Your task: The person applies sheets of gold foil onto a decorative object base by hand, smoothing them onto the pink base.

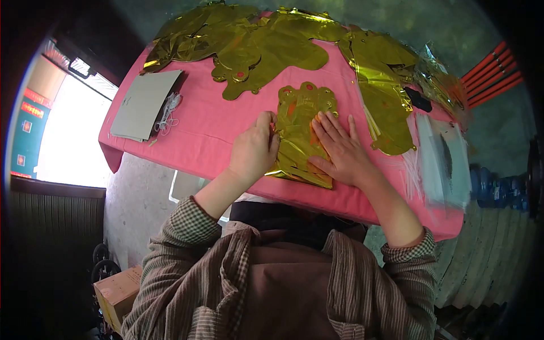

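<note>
A flat gold foil balloon point(294, 133), folded into a rough rectangle with a scalloped top edge and small red spots, lies on the pink cloth near the table's front edge. My left hand point(253, 146) is closed at its left edge, fingers curled in and apparently gripping the foil; the fingertips are partly hidden. My right hand point(343, 146) lies flat across the right side of the foil with fingers stretched out. Behind both hands, more flat gold foil balloons point(283, 48) are spread in a heap along the far edge.
Grey cardboard sheets point(144, 105) stand at the left with white string point(168, 113) beside them. On the right are clear plastic sleeves point(445, 161), thin white sticks point(411, 170) and a black object point(417, 99). The pink tablecloth point(215, 133) hangs over the edges.
</note>
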Action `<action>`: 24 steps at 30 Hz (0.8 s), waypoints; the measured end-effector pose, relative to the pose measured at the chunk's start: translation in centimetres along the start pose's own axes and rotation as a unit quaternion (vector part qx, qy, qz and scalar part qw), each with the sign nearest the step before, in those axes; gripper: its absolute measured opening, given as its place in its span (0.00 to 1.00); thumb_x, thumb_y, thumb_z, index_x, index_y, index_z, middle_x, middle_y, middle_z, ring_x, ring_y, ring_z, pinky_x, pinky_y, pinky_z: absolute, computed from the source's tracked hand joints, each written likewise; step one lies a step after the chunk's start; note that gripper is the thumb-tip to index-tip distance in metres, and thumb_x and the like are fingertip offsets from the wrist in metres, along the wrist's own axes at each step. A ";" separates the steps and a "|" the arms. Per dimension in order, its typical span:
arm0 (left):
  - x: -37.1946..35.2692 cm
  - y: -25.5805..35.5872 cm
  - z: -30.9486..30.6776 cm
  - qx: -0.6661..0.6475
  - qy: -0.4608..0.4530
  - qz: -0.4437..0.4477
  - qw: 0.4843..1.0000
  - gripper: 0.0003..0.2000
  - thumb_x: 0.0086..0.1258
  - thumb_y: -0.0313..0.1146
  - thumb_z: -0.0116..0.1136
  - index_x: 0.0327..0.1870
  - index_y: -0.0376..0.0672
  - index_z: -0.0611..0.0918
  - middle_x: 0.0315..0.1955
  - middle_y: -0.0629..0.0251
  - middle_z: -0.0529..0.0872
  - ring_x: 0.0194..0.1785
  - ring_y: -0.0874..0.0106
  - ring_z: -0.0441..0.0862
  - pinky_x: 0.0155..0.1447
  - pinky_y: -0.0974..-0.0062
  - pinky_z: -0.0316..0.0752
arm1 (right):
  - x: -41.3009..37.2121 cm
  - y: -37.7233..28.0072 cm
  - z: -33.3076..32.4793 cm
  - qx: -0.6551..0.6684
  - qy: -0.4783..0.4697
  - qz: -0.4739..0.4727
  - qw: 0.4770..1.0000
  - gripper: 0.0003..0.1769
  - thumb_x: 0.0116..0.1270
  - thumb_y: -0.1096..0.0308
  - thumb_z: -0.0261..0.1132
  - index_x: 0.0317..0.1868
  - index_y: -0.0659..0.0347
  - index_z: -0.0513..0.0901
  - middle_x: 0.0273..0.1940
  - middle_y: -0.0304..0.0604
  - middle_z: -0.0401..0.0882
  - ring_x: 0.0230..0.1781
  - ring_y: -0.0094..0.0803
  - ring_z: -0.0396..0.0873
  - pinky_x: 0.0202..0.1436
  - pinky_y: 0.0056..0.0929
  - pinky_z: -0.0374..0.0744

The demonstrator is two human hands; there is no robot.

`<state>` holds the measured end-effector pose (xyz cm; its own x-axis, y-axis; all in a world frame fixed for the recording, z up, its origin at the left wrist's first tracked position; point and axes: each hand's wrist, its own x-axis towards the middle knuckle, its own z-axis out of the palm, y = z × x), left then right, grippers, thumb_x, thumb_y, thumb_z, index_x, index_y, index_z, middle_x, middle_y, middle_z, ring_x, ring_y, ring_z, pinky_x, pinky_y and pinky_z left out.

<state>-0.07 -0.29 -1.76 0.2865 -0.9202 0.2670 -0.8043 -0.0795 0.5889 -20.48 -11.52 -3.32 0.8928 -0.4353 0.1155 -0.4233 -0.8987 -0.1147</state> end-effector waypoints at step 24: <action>0.9 -1.8 -2.2 -0.111 -0.049 0.126 0.985 0.10 0.65 0.30 0.59 0.45 0.38 0.78 0.40 0.55 0.80 0.47 0.57 0.77 0.51 0.62 0.73 | 0.1 0.0 0.0 -0.011 -0.023 0.008 1.000 0.44 0.68 0.38 0.48 0.74 0.61 0.52 0.76 0.50 0.45 0.78 0.41 0.42 0.75 0.57 0.34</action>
<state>2.77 -0.15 -0.85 0.0324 -0.9338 0.3565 -0.7069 0.2307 0.6687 -20.41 -11.61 -3.28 0.8916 -0.4475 0.0687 -0.4408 -0.8927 -0.0939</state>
